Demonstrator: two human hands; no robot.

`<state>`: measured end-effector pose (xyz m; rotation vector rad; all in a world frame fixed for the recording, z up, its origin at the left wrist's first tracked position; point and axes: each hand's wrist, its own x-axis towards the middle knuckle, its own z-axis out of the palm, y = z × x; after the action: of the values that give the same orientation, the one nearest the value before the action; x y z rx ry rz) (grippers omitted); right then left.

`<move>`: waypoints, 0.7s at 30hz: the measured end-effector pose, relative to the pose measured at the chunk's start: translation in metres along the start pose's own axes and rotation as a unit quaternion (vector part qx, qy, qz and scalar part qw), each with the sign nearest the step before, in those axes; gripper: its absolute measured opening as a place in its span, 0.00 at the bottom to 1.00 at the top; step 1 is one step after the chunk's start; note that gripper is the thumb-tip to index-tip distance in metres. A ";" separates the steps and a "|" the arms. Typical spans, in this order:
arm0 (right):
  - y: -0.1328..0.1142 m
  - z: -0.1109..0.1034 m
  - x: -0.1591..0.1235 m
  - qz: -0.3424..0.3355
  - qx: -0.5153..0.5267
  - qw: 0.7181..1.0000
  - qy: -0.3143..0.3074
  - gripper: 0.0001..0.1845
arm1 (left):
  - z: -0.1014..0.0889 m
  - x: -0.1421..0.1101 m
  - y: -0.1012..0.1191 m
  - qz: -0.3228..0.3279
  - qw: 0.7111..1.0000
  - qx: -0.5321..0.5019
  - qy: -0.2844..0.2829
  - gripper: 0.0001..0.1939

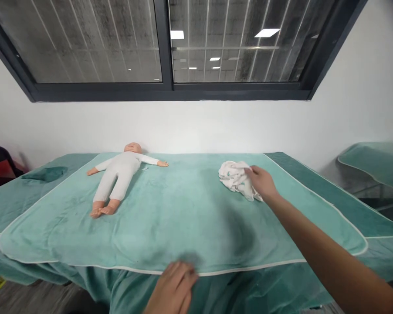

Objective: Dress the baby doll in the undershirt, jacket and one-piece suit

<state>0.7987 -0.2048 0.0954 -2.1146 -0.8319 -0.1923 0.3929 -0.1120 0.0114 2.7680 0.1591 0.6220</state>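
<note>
A baby doll (118, 176) in a white suit lies on its back at the far left of a teal towel (183, 218) with white piping. A crumpled white cloth (234, 178) lies at the far right of the towel. My right hand (261, 182) reaches out and closes its fingers on that cloth. My left hand (173, 290) rests at the towel's near edge, fingers together and blurred, touching the hem.
The towel covers a table draped in darker green sheets (330, 192). A folded dark green cloth (46, 173) lies at the far left. Another draped table (376, 163) stands at the right. A white wall and a dark-framed window (170, 89) are behind.
</note>
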 end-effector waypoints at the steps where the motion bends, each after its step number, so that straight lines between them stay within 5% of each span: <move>1: -0.008 -0.006 0.009 0.006 0.052 0.999 0.009 0.20 | 0.011 0.022 -0.002 -0.005 1.000 -0.027 0.004 0.16; 3: -0.030 -0.011 0.019 0.011 0.264 0.964 0.001 0.19 | 0.026 0.070 -0.006 -0.098 0.972 -0.213 0.022 0.15; 5: -0.055 -0.009 0.016 0.007 0.480 0.875 -0.054 0.18 | 0.032 0.118 -0.008 -0.204 0.889 -0.408 0.042 0.20; 6: -0.066 -0.006 0.008 -0.004 0.513 0.853 -0.095 0.18 | 0.030 0.139 -0.009 -0.245 0.828 -0.501 0.062 0.23; 8: -0.081 0.006 -0.015 -0.053 0.447 0.868 -0.209 0.17 | 0.022 0.172 -0.014 -0.276 0.708 -0.643 0.101 0.28; 9: -0.084 0.014 -0.029 -0.100 0.370 0.878 -0.287 0.17 | 0.017 0.183 -0.019 -0.269 0.678 -0.677 0.097 0.29; 10: -0.083 0.022 -0.044 -0.156 0.290 0.882 -0.338 0.16 | 0.012 0.191 -0.024 -0.260 0.673 -0.688 0.082 0.30; 12: -0.071 0.041 -0.072 -0.269 0.147 0.880 -0.363 0.14 | 0.010 0.196 -0.037 -0.253 0.718 -0.647 0.047 0.30; 14: -0.050 0.059 -0.094 -0.316 0.055 0.889 -0.327 0.15 | 0.016 0.195 -0.052 -0.271 0.782 -0.560 0.028 0.27; 16: -0.025 0.074 -0.106 -0.311 0.002 0.909 -0.279 0.18 | 0.028 0.193 -0.065 -0.301 0.814 -0.496 0.038 0.20; 21: 0.022 0.080 -0.097 -0.241 -0.132 0.954 -0.122 0.26 | 0.048 0.193 -0.086 -0.337 0.786 -0.511 0.090 0.17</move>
<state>0.7259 -0.2015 -0.0097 -2.1702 -1.5423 -0.3158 0.5840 -0.0095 0.0209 1.4428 0.6075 0.5267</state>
